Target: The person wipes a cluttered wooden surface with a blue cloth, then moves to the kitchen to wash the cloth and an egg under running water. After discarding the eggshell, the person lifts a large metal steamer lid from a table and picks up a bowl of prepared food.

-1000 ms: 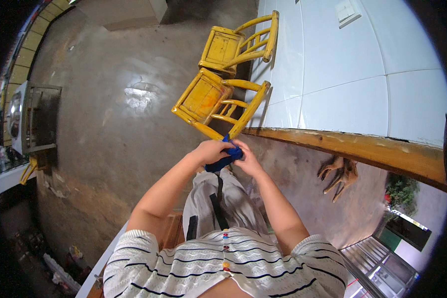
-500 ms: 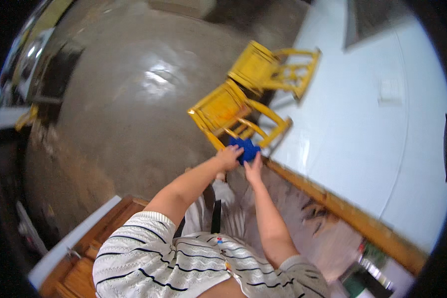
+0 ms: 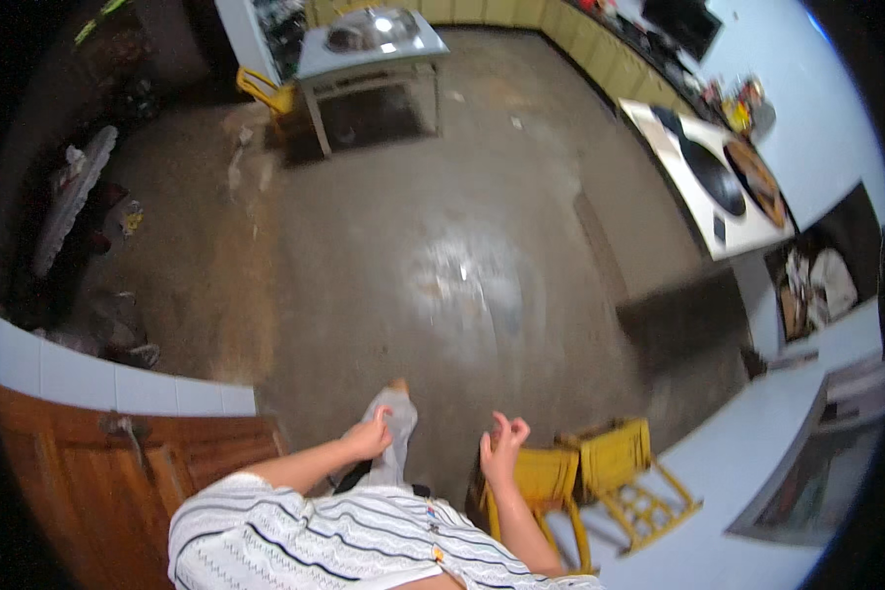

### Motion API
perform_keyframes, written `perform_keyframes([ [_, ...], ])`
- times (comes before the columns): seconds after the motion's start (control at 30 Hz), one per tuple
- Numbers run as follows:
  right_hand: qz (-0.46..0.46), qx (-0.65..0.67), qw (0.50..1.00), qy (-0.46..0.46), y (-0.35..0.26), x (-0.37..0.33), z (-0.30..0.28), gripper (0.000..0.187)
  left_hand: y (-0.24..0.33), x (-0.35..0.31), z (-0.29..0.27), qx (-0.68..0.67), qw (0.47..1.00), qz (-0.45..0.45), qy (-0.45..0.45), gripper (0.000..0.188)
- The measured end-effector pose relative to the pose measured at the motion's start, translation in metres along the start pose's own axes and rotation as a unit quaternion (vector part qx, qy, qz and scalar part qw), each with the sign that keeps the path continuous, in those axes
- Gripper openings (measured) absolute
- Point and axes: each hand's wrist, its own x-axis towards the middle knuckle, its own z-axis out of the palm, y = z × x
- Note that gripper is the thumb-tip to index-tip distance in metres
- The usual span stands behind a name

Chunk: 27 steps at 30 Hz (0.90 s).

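Note:
My left hand (image 3: pixel 367 438) is held out low in front of my body, above my grey trouser leg (image 3: pixel 396 423). Its fingers are loosely bent, a fingertip stands apart, and nothing shows in it. To the right, my right hand (image 3: pixel 502 448) is raised with fingers half curled and spread, also with nothing visible in it. Just beside that hand stands a yellow wooden chair (image 3: pixel 543 474), partly behind my forearm. A second yellow chair (image 3: pixel 610 457) adjoins it against the white wall. No blue item shows in the view now.
A brown wooden door (image 3: pixel 187 462) is at the lower left. Ahead on the grey floor (image 3: pixel 364 275) stands a table (image 3: pixel 369 64) with a yellow chair (image 3: pixel 265 93) beside it. A white counter (image 3: pixel 674 167) with a black hob (image 3: pixel 710 175) runs along the right.
My view has swung from the chairs and wall to the open room. The blue item has left my hands and the view. My hands have moved apart.

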Motion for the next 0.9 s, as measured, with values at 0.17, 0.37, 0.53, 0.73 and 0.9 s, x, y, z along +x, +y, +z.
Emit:
perform_keyframes([
  [0.17,0.09,0.092,0.992,-0.005,-0.039,0.158,0.059,0.06,0.038,0.11,-0.165,-0.102,0.989,0.043,0.101,0.042],
  [0.37,0.227,0.086,0.969,0.047,-0.066,0.364,0.071,0.041,0.121,0.268,-0.325,-0.139,0.987,0.037,0.068,0.039],
  [0.53,0.017,-0.125,0.992,-0.028,-0.07,0.556,0.1,0.013,0.073,0.415,-0.371,0.043,0.967,0.138,0.211,0.037],
  [0.73,-0.138,-0.055,0.974,-0.17,-0.19,0.818,0.202,0.039,0.015,0.518,-0.524,0.038,0.966,-0.007,0.257,0.041],
  [0.9,-0.145,0.107,0.949,-0.26,-0.31,1.0,0.314,0.06,-0.076,0.596,-0.635,-0.313,0.892,-0.116,0.304,0.037],
])
